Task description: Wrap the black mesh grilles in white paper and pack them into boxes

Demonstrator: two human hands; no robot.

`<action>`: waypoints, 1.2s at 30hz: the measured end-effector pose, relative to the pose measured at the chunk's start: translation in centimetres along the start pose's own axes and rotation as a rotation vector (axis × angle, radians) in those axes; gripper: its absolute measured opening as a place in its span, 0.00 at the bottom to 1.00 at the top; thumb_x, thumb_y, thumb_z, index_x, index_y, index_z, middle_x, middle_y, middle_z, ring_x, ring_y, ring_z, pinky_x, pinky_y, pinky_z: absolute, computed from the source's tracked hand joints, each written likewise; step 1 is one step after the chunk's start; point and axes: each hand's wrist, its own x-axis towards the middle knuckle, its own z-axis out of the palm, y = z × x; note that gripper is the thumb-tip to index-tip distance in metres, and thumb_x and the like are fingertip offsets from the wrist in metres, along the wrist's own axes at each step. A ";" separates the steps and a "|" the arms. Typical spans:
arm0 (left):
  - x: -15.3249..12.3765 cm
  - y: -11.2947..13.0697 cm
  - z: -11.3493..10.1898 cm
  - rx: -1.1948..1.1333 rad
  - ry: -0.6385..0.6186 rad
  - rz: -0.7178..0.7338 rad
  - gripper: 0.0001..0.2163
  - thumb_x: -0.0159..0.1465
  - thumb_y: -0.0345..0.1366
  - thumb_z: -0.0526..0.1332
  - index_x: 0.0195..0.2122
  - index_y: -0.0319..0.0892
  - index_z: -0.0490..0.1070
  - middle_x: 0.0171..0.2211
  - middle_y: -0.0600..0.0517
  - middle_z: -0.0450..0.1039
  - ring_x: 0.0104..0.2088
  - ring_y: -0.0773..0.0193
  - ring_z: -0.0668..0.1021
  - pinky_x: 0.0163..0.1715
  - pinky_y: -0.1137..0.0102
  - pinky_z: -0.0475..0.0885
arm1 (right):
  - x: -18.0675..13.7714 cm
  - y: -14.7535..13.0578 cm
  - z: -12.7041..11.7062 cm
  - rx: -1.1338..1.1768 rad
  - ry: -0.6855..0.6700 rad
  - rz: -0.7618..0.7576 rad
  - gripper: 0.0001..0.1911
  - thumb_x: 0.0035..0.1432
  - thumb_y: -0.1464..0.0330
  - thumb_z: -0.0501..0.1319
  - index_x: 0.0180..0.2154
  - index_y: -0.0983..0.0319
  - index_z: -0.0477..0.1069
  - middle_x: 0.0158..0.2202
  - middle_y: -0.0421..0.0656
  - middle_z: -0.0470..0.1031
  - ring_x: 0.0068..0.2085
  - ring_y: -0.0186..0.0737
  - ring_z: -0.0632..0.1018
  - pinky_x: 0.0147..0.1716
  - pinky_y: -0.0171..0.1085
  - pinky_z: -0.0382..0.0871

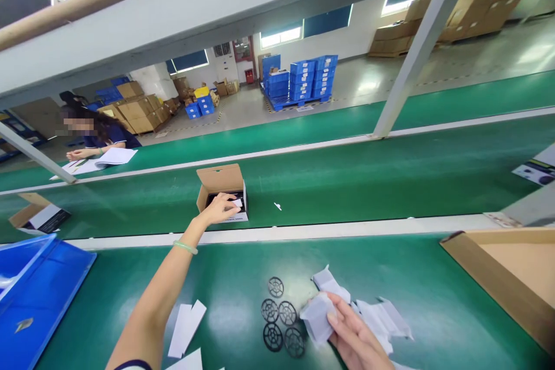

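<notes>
My left hand (pixel 219 208) reaches far forward over an open small cardboard box (pixel 222 180) on the green conveyor belt (pixel 347 185). Its fingers pinch a small white piece (pixel 236 203) at the box opening. My right hand (pixel 353 335) stays near me, closed on a small white bag (pixel 318 318). More crumpled white bags (pixel 381 318) lie beside it. Several black round grille parts (pixel 280 318) lie on the near green table just left of my right hand.
A blue bin (pixel 39 289) stands at the near left, a large cardboard box (pixel 511 277) at the near right. White paper slips (pixel 186 326) lie by my left arm. Another open box (pixel 37 215) rides the belt at far left. A person (pixel 93 133) sits across with papers.
</notes>
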 end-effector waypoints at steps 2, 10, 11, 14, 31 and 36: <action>-0.9 0.7 0.1 -0.041 0.028 0.025 0.15 0.65 0.45 0.55 0.34 0.45 0.79 0.54 0.49 0.69 0.56 0.53 0.66 0.57 0.57 0.60 | 0.5 -2.0 0.3 -0.086 -0.051 -0.049 0.27 0.52 0.52 0.69 0.47 0.59 0.68 0.48 0.47 0.72 0.49 0.44 0.72 0.45 0.36 0.68; -15.2 6.3 0.2 0.033 -0.009 -0.312 0.16 0.63 0.46 0.56 0.42 0.38 0.71 0.42 0.43 0.72 0.44 0.53 0.73 0.47 0.59 0.67 | 11.1 -10.5 9.2 -0.707 -0.334 -0.567 0.15 0.60 0.61 0.60 0.45 0.62 0.67 0.43 0.46 0.72 0.44 0.42 0.74 0.43 0.37 0.69; -17.4 7.3 0.7 0.083 -0.116 -0.410 0.17 0.62 0.45 0.57 0.45 0.37 0.71 0.44 0.42 0.71 0.45 0.51 0.73 0.47 0.57 0.67 | 13.2 -10.8 11.0 -0.798 -0.352 -0.641 0.13 0.61 0.64 0.59 0.45 0.62 0.66 0.43 0.45 0.72 0.43 0.41 0.74 0.41 0.36 0.69; -22.0 9.6 2.1 0.178 -0.315 -0.628 0.18 0.61 0.37 0.57 0.51 0.34 0.68 0.50 0.39 0.68 0.51 0.46 0.70 0.49 0.57 0.67 | 19.4 -10.4 16.2 -1.245 -0.315 -0.767 0.13 0.62 0.74 0.56 0.49 0.64 0.65 0.47 0.44 0.71 0.46 0.38 0.73 0.45 0.34 0.67; -27.0 7.7 2.2 -1.207 0.444 -0.869 0.23 0.52 0.45 0.62 0.46 0.37 0.66 0.30 0.48 0.69 0.29 0.62 0.72 0.30 0.68 0.68 | 27.4 -6.7 18.1 -2.088 -0.328 -0.558 0.12 0.62 0.77 0.54 0.40 0.74 0.76 0.47 0.61 0.65 0.51 0.59 0.64 0.47 0.47 0.61; -25.2 10.7 3.1 -1.613 0.535 -0.758 0.24 0.51 0.49 0.64 0.44 0.39 0.67 0.30 0.52 0.63 0.21 0.73 0.61 0.19 0.75 0.57 | 22.1 -8.3 15.9 -2.064 -0.362 -0.697 0.16 0.66 0.75 0.50 0.49 0.68 0.73 0.48 0.54 0.67 0.48 0.52 0.67 0.48 0.46 0.61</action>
